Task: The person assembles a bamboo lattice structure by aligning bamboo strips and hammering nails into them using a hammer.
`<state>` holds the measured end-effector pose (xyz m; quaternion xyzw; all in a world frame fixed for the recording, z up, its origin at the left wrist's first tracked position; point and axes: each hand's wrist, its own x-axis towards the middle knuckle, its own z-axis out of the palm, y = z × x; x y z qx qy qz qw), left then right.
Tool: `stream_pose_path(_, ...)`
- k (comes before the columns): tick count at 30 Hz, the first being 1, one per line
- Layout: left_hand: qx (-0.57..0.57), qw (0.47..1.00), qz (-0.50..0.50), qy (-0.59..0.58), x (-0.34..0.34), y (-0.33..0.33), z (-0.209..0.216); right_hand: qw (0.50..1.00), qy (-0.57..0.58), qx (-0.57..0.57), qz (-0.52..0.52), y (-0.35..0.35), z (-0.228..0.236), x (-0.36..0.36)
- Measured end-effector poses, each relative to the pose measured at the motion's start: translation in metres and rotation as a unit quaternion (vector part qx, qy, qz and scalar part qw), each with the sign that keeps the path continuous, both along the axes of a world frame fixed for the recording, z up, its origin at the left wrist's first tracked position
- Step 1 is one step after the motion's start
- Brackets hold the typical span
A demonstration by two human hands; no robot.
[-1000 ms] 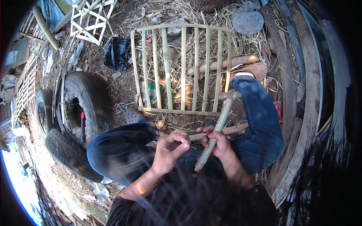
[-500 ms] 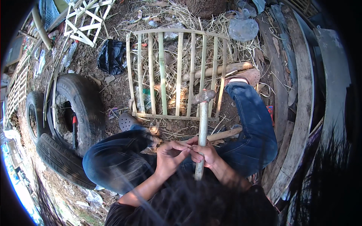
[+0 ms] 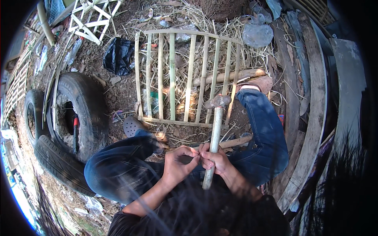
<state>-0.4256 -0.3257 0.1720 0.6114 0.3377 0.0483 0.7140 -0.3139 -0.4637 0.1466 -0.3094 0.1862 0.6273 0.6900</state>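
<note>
My right hand (image 3: 221,162) is closed around the pale handle of a hammer (image 3: 216,133), which stands up in front of me with its rusty, rounded metal head toward the far side. The thumb and fingertips of my left hand (image 3: 177,163) are pinched together and meet the fingertips of my right. Whatever small thing lies between them is too tiny to make out. Beyond my hands, a frame of split bamboo slats (image 3: 172,78) rests on the ground between my legs, one slat greener than the others. The hammer head overlaps its near right corner in view.
Old tyres (image 3: 92,114) lie at left, a red-and-black handled tool (image 3: 76,131) inside one. A black plastic bag (image 3: 117,57) sits by the frame's far left. A bamboo lattice (image 3: 92,19) stands behind. Long wooden planks (image 3: 315,98) line the right. Bamboo shavings litter the ground.
The hammer leans slightly more to the right, its head shifted right. My fingertips stay pinched together with little movement. The whole view has shifted slightly.
</note>
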Motion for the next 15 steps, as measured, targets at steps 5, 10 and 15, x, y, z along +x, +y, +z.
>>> stream_pose_path(5, 0.241, 0.963, -0.114, -0.03, 0.006, 0.014, 0.005, 0.999, -0.041, 0.007, 0.025, -0.001, -0.007, 0.0)
stream_pose_path(10, 0.264, 0.945, -0.192, -0.008, 0.012, 0.022, 0.006, 0.994, -0.086, -0.006, 0.07, -0.002, -0.014, 0.003)
stream_pose_path(15, 0.245, 0.929, -0.277, 0.0, 0.047, 0.052, -0.004, 0.977, -0.146, -0.043, 0.148, -0.003, -0.014, 0.027)
